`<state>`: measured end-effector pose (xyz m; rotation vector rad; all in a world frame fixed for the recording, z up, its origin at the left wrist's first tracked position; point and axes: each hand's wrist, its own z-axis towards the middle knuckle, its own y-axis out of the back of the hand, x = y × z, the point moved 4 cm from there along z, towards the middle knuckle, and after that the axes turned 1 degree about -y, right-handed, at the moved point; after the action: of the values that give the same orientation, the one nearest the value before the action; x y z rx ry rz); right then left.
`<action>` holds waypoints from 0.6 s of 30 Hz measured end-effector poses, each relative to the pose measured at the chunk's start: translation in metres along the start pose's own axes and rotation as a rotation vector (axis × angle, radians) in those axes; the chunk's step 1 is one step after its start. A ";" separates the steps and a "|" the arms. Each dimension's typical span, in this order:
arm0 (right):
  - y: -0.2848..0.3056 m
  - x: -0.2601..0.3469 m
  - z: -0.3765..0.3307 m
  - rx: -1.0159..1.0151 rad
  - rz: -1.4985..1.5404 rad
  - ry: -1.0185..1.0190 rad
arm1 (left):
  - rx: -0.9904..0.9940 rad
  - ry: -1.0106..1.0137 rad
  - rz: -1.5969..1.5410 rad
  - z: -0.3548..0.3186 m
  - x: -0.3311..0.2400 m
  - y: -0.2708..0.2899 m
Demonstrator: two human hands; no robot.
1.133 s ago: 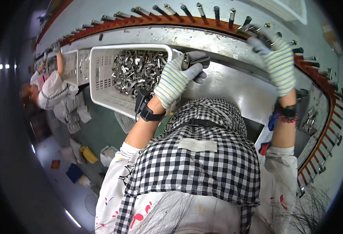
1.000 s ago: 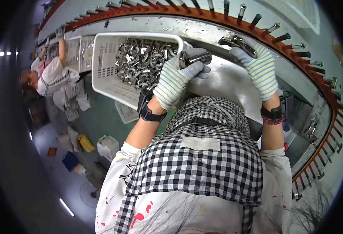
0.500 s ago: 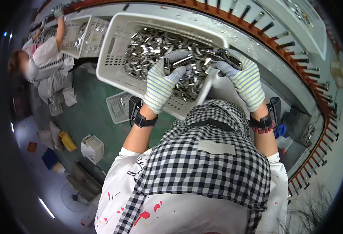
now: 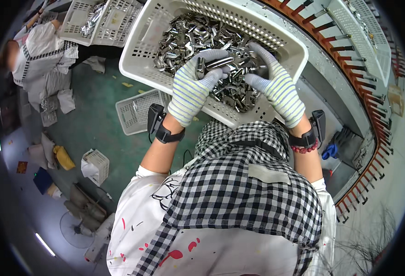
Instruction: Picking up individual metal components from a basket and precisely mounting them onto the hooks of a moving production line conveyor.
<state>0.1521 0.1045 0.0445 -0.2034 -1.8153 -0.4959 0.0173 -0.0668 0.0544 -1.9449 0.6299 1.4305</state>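
My left hand (image 4: 189, 89), in a grey-and-yellow striped knit glove, is closed around a few shiny, elongated metal pieces (image 4: 217, 63). They stick out between the thumb and the fingers. My right hand (image 4: 279, 89), gloved the same way, hangs over the right part of a white plastic basket (image 4: 135, 57). Its thumb and forefinger are spread apart, and I see nothing held between them. Beneath both hands the basket holds a heap of small shiny metal parts (image 4: 188, 39). The gloves cover part of that heap.
A curved rack (image 4: 338, 37) with a row of dark-tipped pegs runs along the right. Beyond it lies another white basket (image 4: 363, 41). More baskets (image 4: 115, 23) stand at the upper left, near another person (image 4: 39, 50). A small basket (image 4: 140, 112) sits on the green floor.
The metal pieces that were in my right hand are gone from it, and its fingers have spread. My left hand keeps its pieces. The basket now appears farther right and higher in view.
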 end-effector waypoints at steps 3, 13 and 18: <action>0.004 -0.014 -0.008 -0.065 -0.077 0.076 | 0.042 0.034 0.022 0.006 0.009 0.003; -0.012 -0.045 -0.075 0.016 -0.179 -0.221 | 0.475 0.189 0.634 -0.012 0.093 0.000; 0.009 -0.045 -0.085 -0.145 -0.165 -0.125 | 0.297 -0.262 1.365 0.029 0.060 0.018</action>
<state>0.2436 0.0811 0.0229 -0.1882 -1.9284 -0.7463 0.0036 -0.0590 -0.0131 -0.9293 2.0975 2.0576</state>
